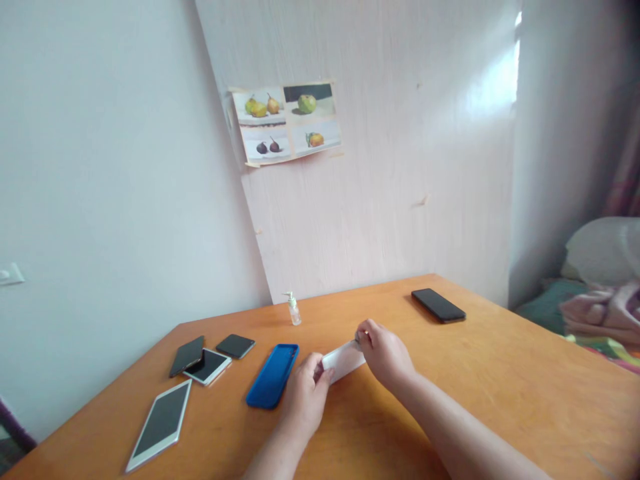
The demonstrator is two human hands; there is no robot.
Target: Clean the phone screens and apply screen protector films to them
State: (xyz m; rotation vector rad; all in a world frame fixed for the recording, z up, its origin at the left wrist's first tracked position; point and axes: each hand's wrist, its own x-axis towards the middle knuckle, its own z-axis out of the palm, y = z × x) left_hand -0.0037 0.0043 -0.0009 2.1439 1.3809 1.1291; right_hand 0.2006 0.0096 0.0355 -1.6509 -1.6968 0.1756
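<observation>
White item (pixel 345 361) — both ends held
L hand (pixel 305 395) grips L end, R hand (pixel 389 357) pinches R end — over surface (pixel 480 387); pump btl (pixel 295 313) nr far edge, fruit pics (pixel 289 124) behind.

Right of the solid-blue phone case (pixel 273 377), the held slab (pixel 344 361) is white; left of the case, the large phone (pixel 161 421) is dark grey bordered in white; beneath the case, the table (pixel 525 373) is orange-brown

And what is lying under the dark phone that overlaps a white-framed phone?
Under the dark phone, one side of the white-framed phone is tucked. That side is covered, so I cannot see it.
</observation>
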